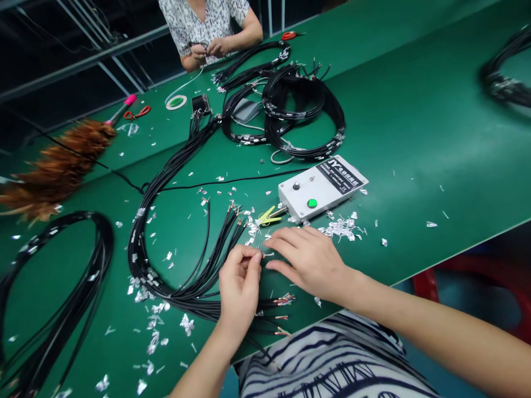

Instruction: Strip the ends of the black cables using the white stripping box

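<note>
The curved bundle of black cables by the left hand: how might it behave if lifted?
The cable bundle would probably bend and sag but spring a little, as its many strands lie in a smooth, wide curve. Its stripped ends would likely splay, since they already fan apart near the left hand. It seems unlikely to roll, lying flat.

"JY" and Chinese characters, black label (341,176) on grey box (321,187), smaller print blurred
</note>
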### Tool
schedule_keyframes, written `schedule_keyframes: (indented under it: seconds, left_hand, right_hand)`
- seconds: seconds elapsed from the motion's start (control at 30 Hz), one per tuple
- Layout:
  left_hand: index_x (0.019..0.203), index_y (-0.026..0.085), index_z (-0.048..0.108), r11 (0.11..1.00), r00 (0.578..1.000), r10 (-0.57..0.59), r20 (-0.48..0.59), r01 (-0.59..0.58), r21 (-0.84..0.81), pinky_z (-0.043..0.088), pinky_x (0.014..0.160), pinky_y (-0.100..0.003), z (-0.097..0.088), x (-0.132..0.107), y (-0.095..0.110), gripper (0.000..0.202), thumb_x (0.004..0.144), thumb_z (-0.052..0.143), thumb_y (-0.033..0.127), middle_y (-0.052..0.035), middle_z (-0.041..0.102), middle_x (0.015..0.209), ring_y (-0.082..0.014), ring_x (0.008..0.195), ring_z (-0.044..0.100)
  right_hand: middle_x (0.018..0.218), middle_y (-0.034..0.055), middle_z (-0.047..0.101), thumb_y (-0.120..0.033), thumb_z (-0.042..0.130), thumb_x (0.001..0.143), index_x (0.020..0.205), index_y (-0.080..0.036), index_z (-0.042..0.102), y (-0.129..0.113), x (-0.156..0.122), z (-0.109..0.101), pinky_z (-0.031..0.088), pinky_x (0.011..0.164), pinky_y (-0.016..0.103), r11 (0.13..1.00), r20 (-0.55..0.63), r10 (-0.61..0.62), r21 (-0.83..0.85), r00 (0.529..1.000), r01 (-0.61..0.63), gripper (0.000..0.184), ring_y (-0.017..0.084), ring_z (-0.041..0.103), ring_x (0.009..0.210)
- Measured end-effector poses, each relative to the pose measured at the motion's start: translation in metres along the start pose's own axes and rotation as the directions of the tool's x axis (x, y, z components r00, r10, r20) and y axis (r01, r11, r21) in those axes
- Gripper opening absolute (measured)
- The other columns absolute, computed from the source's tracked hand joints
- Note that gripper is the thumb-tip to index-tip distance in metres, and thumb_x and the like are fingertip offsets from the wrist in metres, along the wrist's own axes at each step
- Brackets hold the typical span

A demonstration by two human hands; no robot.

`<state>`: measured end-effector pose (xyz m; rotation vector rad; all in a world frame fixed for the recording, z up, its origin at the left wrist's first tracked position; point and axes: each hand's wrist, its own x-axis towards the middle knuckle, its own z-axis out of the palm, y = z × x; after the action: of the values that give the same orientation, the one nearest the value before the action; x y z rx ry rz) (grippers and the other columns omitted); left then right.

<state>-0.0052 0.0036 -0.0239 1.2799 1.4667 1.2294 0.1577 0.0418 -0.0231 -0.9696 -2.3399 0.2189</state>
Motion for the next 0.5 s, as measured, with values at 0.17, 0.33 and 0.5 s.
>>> schedule_keyframes:
  seconds: [0.17, 0.33, 0.5]
  left_hand:
    - [0.078, 0.019, 0.06, 0.992, 0.998, 0.044, 0.043, -0.049, 0.115, 0.045, 0.058, -0.022, -0.001, 0.004, -0.009, 0.012, 0.089, 0.056, 0.023, -0.0008, 0.059, 0.073, -0.0128, 0.066, 0.055]
    - [0.077, 0.018, 0.057, 0.998, 1.0, -0.005, -0.005, 0.005, 0.067, 0.038, 0.049, -0.02, -0.003, 0.022, -0.014, 0.013, 0.086, 0.059, 0.027, 0.0023, 0.053, 0.065, -0.01, 0.055, 0.048]
    - [0.074, 0.019, 0.052, 0.999, 0.998, -0.049, -0.043, 0.049, 0.006, 0.032, 0.043, -0.018, -0.002, 0.04, -0.016, 0.02, 0.082, 0.063, 0.034, 0.0059, 0.046, 0.058, -0.0078, 0.047, 0.042]
  right_hand:
    - [0.069, 0.0003, 0.065, -0.022, 0.043, 0.105, 0.074, -0.017, 0.066, 0.007, 0.008, 0.003, 0.029, 0.065, 0.032, 0.983, 0.015, -0.142, -0.116, 0.99, 0.143, 0.038, 0.016, 0.055, 0.063]
    - [0.083, 0.0031, 0.071, -0.025, 0.056, 0.1, 0.083, -0.017, 0.068, 0.027, 0.02, -0.008, 0.028, 0.067, 0.033, 0.969, 0.024, -0.095, -0.228, 0.995, 0.098, 0.022, 0.019, 0.058, 0.078]
    - [0.108, 0.0078, 0.071, -0.015, 0.065, 0.092, 0.101, -0.016, 0.068, 0.042, 0.046, -0.006, 0.03, 0.077, 0.036, 0.924, 0.179, -0.027, -0.372, 0.983, 0.093, 0.01, 0.025, 0.054, 0.101]
